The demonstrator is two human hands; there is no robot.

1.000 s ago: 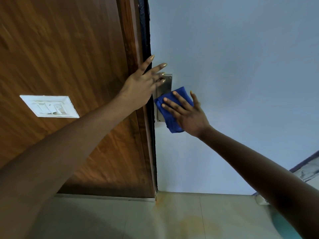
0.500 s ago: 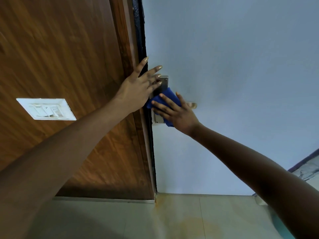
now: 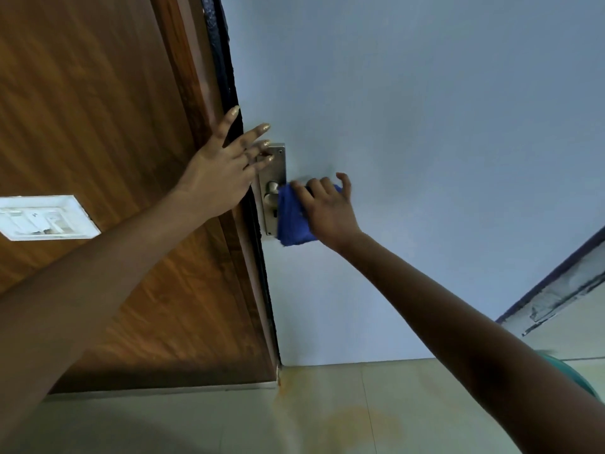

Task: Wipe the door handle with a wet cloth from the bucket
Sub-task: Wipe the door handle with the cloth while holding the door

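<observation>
A pale blue door (image 3: 409,132) carries a metal handle plate (image 3: 275,172) near its left edge, with the round base of the door handle (image 3: 271,188) showing. My right hand (image 3: 327,208) is wrapped around the lever, which is hidden under a blue cloth (image 3: 291,221) that the hand grips. The cloth hangs down to the plate's lower end. My left hand (image 3: 222,172) rests flat against the door's edge beside the plate's top, fingers spread, holding nothing.
A brown wooden panel (image 3: 98,126) stands left of the door, with a white switch plate (image 3: 42,217) on it. Pale floor tiles (image 3: 327,414) with an orange stain lie below. A teal bucket rim (image 3: 576,378) peeks out behind my right forearm.
My right hand has slid the cloth rightward off the plate and along the lever, uncovering the handle's base. My left hand has stayed on the door's edge.
</observation>
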